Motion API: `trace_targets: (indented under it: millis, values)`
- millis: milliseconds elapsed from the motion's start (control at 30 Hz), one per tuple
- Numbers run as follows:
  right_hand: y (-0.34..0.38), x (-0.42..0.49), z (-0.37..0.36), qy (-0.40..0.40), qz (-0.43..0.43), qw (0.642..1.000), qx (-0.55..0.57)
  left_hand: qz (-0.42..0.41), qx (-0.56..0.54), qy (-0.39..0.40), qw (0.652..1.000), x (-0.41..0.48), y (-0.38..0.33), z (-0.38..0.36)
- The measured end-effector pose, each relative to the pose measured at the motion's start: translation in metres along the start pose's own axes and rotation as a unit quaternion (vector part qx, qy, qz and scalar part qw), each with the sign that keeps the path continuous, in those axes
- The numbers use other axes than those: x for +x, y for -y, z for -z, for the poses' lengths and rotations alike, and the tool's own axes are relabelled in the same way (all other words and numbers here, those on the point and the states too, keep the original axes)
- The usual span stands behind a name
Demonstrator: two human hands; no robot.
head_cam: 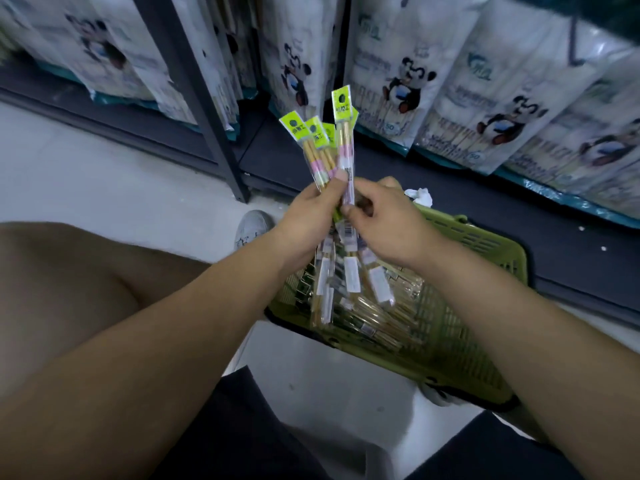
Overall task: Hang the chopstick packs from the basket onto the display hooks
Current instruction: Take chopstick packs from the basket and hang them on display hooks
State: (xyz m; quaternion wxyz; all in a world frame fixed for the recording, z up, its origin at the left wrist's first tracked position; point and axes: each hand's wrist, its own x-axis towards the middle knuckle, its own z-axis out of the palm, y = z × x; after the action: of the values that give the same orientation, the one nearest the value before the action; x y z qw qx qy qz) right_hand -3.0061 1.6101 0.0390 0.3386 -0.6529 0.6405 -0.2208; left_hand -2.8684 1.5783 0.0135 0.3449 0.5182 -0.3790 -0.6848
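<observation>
Left hand (311, 216) wraps round a fan of about 3 chopstick packs (317, 143), gripped mid-length, above the green basket (485, 244). Right hand (384, 220) pinches 1 taller pack (344, 147) low on its sleeve. More packs lie loose in the basket. Hooks not in view. Packs look light, stiff along the sticks, with slick film likely to slide in a bunch. Best hold: just under the green header card (342, 100), 1 at a time.
</observation>
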Motion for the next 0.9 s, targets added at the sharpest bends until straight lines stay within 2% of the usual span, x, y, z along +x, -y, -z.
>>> trace_targets:
  millis: [67, 267, 467, 567, 700, 800, 900]
  values:
    - [0.007, 0.002, 0.015, -0.042, 0.002, 0.999, 0.014, -0.019, 0.006, 0.018, 1.0, -0.001, -0.016, -0.006]
    - [0.035, 0.003, 0.062, -0.126, -0.015, 0.98, 0.154, -0.09, 0.052, 0.057, 0.993, -0.003, -0.07, -0.02]
    - [0.07, 0.004, 0.109, -0.139, 0.052, 0.984, 0.098, -0.183, 0.079, 0.099, 0.975, -0.008, -0.125, -0.031]
    - [0.092, 0.003, 0.14, -0.12, 0.061, 0.987, 0.092, -0.22, 0.089, 0.154, 0.959, -0.017, -0.149, -0.031]
    - [0.126, 0.005, 0.189, -0.216, 0.058, 0.955, 0.194, -0.273, 0.103, 0.192, 0.937, -0.031, -0.18, -0.038]
    - [0.15, 0.01, 0.221, -0.259, 0.102, 0.942, 0.188, -0.332, 0.121, 0.198, 0.915, -0.029, -0.207, -0.05]
    - [0.174, 0.019, 0.244, -0.283, 0.135, 0.927, 0.207, -0.367, 0.101, 0.182, 0.907, -0.024, -0.236, -0.062]
